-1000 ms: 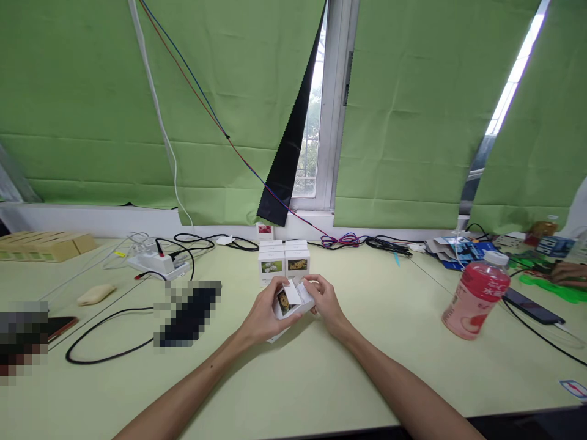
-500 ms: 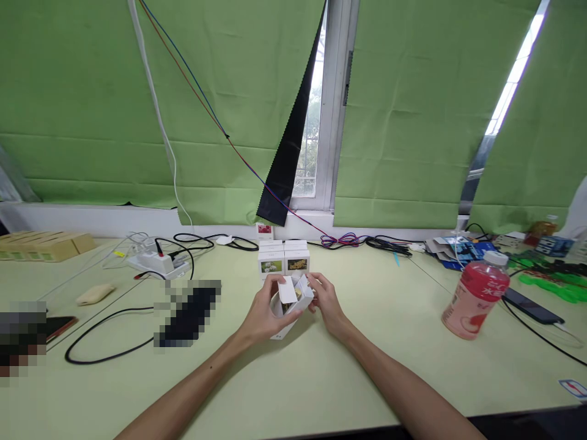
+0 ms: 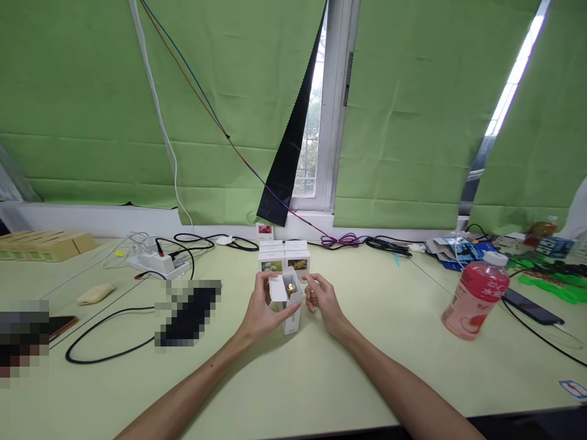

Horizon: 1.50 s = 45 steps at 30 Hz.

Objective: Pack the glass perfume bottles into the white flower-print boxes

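Observation:
My left hand (image 3: 261, 315) is closed around a small white box (image 3: 290, 321) that stands upright on the table. The box's top is open, with one flap (image 3: 277, 289) folded out to the left. Inside shows a gold-coloured round top (image 3: 291, 287); the rest of that item is hidden by the box walls. Just right of the box, my right hand (image 3: 324, 304) is apart from it, fingers loosely bent and nothing visible in them. Directly behind stand several white boxes with flower pictures (image 3: 297, 264).
A pink drink bottle (image 3: 477, 296) stands to the right, near a dark phone (image 3: 532, 305). On the left lie a power strip (image 3: 158, 264), a looped black cable (image 3: 68, 348) and a beige case (image 3: 96, 294). Tan boxes (image 3: 50, 245) sit far left.
The white box has gone from tilted to upright, and its gold-topped content now shows. My right hand has come away from the box's right side.

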Available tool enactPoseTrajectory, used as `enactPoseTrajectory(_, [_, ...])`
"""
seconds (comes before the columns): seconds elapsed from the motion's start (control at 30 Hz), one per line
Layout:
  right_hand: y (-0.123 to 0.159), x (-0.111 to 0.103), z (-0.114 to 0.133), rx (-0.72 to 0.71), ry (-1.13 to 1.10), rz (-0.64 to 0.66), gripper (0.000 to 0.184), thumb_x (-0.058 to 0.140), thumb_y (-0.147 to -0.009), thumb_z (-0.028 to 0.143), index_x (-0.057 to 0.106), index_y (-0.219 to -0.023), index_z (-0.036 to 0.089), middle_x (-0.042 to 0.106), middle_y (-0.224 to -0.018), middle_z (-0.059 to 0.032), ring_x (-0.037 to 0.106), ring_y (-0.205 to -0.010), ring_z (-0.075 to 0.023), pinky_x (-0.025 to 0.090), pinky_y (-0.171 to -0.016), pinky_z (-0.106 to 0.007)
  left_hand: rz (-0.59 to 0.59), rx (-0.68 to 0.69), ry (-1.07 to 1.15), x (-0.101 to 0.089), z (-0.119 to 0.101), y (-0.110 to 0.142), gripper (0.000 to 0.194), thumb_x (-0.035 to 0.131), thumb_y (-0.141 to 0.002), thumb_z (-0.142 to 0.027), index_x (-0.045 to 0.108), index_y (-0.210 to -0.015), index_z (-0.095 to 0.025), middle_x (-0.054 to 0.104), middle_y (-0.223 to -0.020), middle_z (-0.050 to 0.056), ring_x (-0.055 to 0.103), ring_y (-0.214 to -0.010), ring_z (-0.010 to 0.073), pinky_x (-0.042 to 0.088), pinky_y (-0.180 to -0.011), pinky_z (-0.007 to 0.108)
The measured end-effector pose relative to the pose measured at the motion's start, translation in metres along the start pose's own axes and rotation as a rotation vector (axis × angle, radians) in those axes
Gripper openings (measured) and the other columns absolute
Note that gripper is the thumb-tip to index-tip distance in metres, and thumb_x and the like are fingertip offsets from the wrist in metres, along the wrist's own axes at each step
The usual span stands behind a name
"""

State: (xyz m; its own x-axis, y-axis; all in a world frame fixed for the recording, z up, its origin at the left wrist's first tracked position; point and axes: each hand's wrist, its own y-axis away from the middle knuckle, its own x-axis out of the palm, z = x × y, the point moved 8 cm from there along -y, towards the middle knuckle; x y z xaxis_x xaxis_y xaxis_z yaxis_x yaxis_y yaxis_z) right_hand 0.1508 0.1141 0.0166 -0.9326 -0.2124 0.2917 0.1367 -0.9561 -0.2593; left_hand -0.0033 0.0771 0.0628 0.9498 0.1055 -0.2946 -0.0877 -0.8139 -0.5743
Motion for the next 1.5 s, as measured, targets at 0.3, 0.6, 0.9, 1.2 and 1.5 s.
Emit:
enactPoseTrajectory(0.3, [0.002,0.005,0.007,-0.052,0.065,0.023,0.037,0.061,-0.086,0.054,0.06,-0.097,0.019,0.044,-0.062,0.0081,0.039,-0.042,-0.0062,0.03,-0.039,-0.022,-0.04,-0.045,0.004,-0.001,0.005,-0.002,0.059,0.079,-0.071,-0.038,0.036,-0.111,-0.029,0.05,-0.123,0.006,0.062,-0.104,0.0216,0.054,-0.084,0.037])
enactPoseTrajectory(0.6, [0.01,0.013,0.024,-0.151,0.146,0.072,0.033,0.059,-0.088,0.047,0.063,-0.111,0.024,0.05,-0.076,0.004,0.041,-0.046,-0.0072,0.035,-0.045,-0.024,-0.026,-0.008,-0.111,-0.001,0.001,-0.003,0.059,0.078,-0.072,-0.04,0.038,-0.113,-0.029,0.051,-0.124,0.007,0.06,-0.106,0.0239,0.051,-0.09,0.041])
enactPoseTrajectory(0.9, [0.013,0.018,0.024,-0.135,0.126,0.127,0.036,0.059,-0.087,0.046,0.067,-0.117,0.026,0.05,-0.078,0.0017,0.043,-0.053,-0.0093,0.039,-0.049,-0.024,-0.032,0.0,-0.115,-0.003,0.0,-0.004,0.045,0.07,-0.081,-0.039,0.04,-0.113,-0.033,0.051,-0.126,0.005,0.056,-0.114,0.0246,0.048,-0.096,0.047])
enactPoseTrajectory(1.2, [0.015,0.023,0.025,-0.157,0.145,0.181,0.037,0.06,-0.088,0.047,0.068,-0.118,0.028,0.049,-0.088,0.0004,0.043,-0.053,-0.0071,0.04,-0.048,-0.024,-0.037,0.032,-0.091,-0.003,-0.005,-0.003,0.039,0.069,-0.082,-0.037,0.043,-0.112,-0.034,0.054,-0.122,0.004,0.057,-0.112,0.0249,0.047,-0.098,0.05])
enactPoseTrajectory(1.5, [0.013,0.026,0.022,-0.206,0.184,0.217,0.036,0.06,-0.089,0.05,0.069,-0.115,0.026,0.049,-0.095,-0.0006,0.044,-0.05,-0.004,0.038,-0.044,-0.022,-0.04,0.028,-0.029,-0.002,0.0,-0.004,0.04,0.071,-0.082,-0.037,0.044,-0.112,-0.034,0.054,-0.118,0.003,0.059,-0.106,0.0245,0.048,-0.092,0.047])
